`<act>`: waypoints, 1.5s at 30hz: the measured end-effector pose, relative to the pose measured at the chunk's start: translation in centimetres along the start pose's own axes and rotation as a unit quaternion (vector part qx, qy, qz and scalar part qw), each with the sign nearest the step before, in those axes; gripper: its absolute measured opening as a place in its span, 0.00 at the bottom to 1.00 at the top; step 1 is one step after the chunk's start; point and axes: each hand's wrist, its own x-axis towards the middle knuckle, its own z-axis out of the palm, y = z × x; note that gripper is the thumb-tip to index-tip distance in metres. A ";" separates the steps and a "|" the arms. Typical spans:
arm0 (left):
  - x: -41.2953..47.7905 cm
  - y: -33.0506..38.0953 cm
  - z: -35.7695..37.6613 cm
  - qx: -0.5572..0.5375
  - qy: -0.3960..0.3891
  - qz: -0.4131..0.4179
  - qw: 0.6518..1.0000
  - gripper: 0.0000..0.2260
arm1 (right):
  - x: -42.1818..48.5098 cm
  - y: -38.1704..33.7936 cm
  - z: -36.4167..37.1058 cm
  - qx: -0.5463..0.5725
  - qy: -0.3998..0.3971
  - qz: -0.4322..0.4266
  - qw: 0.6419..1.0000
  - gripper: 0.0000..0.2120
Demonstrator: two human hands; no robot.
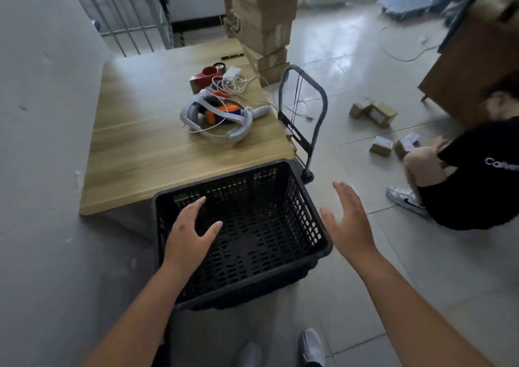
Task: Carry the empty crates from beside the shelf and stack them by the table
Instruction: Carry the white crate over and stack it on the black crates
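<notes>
Left hand (188, 227) hovers flat over the black crate (283, 223), fingers spread, gripping nothing. Right hand (349, 220) is open too, palm facing in, just beside the crate's right rim, not touching. Crate sits empty on the floor, against the near edge of the wooden table (134, 147) w/ a headset (216, 119) on top. Folding cart (306, 125) stands by the table's right side; another person (463, 175) crouches further right.
</notes>
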 end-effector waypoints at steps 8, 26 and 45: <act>-1.6 11.2 2.5 0.033 -0.127 0.211 0.969 0.32 | -12.3 1.6 -9.4 -0.010 0.170 0.079 0.982 0.30; -48.8 37.6 21.8 -0.077 -0.442 0.547 0.707 0.26 | -71.4 9.9 -28.9 -0.054 0.506 0.341 0.790 0.34; -103.2 46.5 39.0 -0.020 -0.572 0.702 0.423 0.29 | -118.0 17.9 -33.6 -0.064 0.628 0.603 0.488 0.34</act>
